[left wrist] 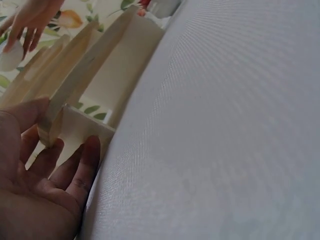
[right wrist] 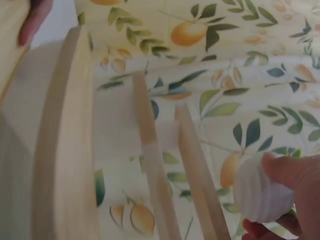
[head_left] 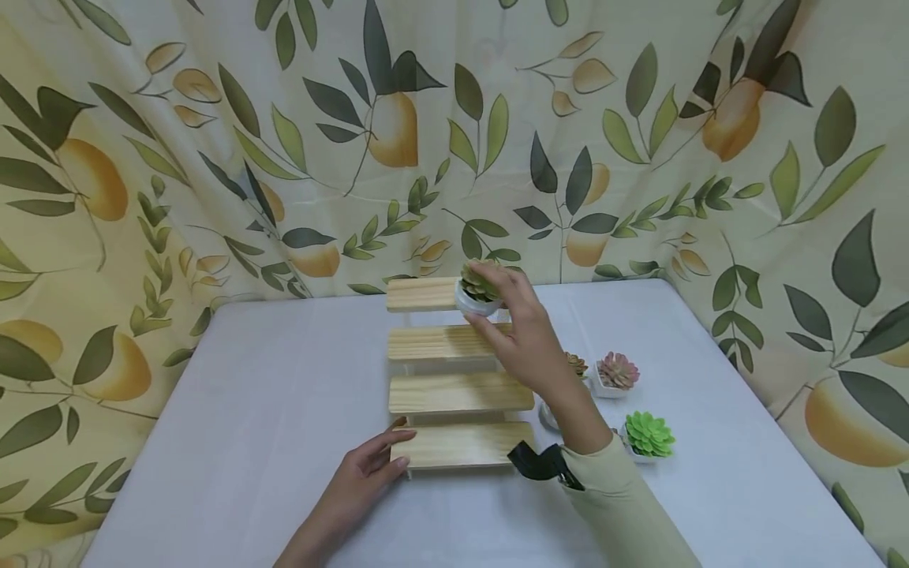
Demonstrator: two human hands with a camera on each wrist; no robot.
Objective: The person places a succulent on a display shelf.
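A four-tier wooden display stand (head_left: 461, 394) with clear side supports stands on the white-covered table. My left hand (head_left: 365, 473) grips the left end of its lowest board, and the left wrist view shows the thumb and fingers on either side of that board (left wrist: 75, 85). Up at the top tier, my right hand (head_left: 525, 331) holds a green succulent in a ribbed white pot (head_left: 477, 300), thumb at the pot and fingers over the leaves. In the right wrist view the white pot (right wrist: 262, 190) appears beside the upper boards, gripped by thumb and fingers.
Right of the stand are a pink potted succulent (head_left: 618, 371), a bright green one (head_left: 649, 435) and a brownish one (head_left: 576, 364) partly hidden by my right arm. A black strap (head_left: 536, 461) hangs at the right cuff. Leaf-and-fruit patterned curtain (head_left: 483, 142) borders the table's back.
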